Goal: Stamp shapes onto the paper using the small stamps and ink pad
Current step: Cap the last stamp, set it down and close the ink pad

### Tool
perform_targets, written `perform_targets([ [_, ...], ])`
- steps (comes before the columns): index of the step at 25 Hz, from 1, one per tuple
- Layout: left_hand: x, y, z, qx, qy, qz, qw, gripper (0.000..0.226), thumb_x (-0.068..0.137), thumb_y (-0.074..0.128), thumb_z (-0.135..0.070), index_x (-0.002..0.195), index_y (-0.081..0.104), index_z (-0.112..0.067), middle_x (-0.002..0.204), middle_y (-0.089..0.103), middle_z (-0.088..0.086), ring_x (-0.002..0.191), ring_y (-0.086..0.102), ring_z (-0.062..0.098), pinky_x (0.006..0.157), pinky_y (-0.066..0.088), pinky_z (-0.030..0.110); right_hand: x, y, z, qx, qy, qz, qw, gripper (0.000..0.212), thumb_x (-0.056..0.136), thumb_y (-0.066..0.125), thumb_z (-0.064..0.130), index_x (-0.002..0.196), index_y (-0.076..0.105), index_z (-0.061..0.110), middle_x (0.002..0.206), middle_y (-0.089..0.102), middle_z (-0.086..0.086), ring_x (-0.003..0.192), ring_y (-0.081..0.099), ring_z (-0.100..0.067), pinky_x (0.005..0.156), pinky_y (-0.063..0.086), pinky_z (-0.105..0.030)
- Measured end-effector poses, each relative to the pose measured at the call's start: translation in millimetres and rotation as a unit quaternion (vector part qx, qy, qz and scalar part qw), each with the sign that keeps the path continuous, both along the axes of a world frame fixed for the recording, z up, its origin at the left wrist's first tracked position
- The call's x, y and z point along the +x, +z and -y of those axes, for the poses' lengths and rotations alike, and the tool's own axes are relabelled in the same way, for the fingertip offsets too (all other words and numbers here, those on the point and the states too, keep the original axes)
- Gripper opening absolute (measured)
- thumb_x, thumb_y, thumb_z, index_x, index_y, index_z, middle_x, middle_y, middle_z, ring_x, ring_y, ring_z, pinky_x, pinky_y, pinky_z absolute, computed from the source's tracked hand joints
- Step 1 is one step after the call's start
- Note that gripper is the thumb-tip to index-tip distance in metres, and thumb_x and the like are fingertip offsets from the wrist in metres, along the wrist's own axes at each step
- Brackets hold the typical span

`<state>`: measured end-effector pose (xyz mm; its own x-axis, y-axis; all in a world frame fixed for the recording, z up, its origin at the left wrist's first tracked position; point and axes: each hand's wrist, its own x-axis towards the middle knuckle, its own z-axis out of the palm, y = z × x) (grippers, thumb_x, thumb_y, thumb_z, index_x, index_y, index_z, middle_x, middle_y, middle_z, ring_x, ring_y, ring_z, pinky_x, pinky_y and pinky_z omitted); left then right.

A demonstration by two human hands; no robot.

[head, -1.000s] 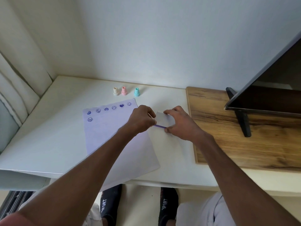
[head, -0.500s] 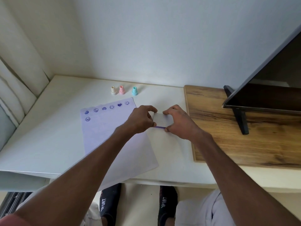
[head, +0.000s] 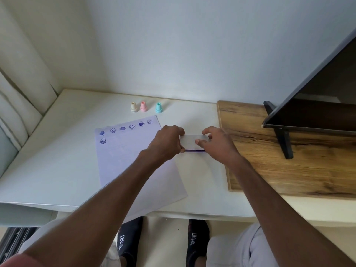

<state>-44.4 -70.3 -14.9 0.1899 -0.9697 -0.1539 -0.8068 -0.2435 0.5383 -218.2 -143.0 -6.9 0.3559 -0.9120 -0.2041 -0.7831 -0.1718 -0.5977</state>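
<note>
A pale lilac sheet of paper (head: 123, 160) lies on the white table (head: 57, 151), with several purple hearts and smiley prints along its top edge. Three small stamps stand behind it: cream (head: 133, 107), pink (head: 143, 106) and teal (head: 158, 107). Just right of the paper sits the ink pad (head: 189, 143), a flat white case with a purple strip showing along its near edge. My left hand (head: 166, 142) grips its left side. My right hand (head: 216, 143) grips its right side, thumb resting on the lid.
A wooden board (head: 260, 151) lies on the table at the right and carries a dark screen (head: 317, 105) on a black stand (head: 283, 137). A curtain (head: 17, 93) hangs at the left. The wall is close behind the stamps. My feet show below the table edge.
The lid of the ink pad has come lower over its base, so less purple shows. Both hands stay on the case at nearly the same spot.
</note>
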Motion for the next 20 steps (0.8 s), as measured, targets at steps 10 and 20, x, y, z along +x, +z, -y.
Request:
perform_targets([
  [10,-2.5,-0.5,-2.8,-0.017,-0.055,0.085,0.995,0.034,0.077,0.075,-0.025,0.103,0.062,-0.008,0.097,0.063,0.008,0.087,0.059,0.029,0.075,0.054,0.045,-3.9,4.9,-0.5,0.006,0.102,-0.041,0.994,0.082,0.078,0.086,0.008,0.15,0.05,0.022,0.151,0.046,-0.001,0.127,0.054,-0.025,0.107,0.05,-0.041],
  [20,-1.8,-2.5,1.0,-0.019,-0.043,0.081,0.996,0.034,0.077,0.081,-0.017,0.107,0.068,-0.008,0.1,0.066,0.01,0.092,0.06,0.031,0.072,0.049,0.038,-1.8,2.2,0.9,-0.052,0.106,-0.062,0.991,0.067,0.078,0.083,0.003,0.139,0.063,0.021,0.142,0.057,0.0,0.119,0.059,-0.024,0.1,0.052,-0.038],
])
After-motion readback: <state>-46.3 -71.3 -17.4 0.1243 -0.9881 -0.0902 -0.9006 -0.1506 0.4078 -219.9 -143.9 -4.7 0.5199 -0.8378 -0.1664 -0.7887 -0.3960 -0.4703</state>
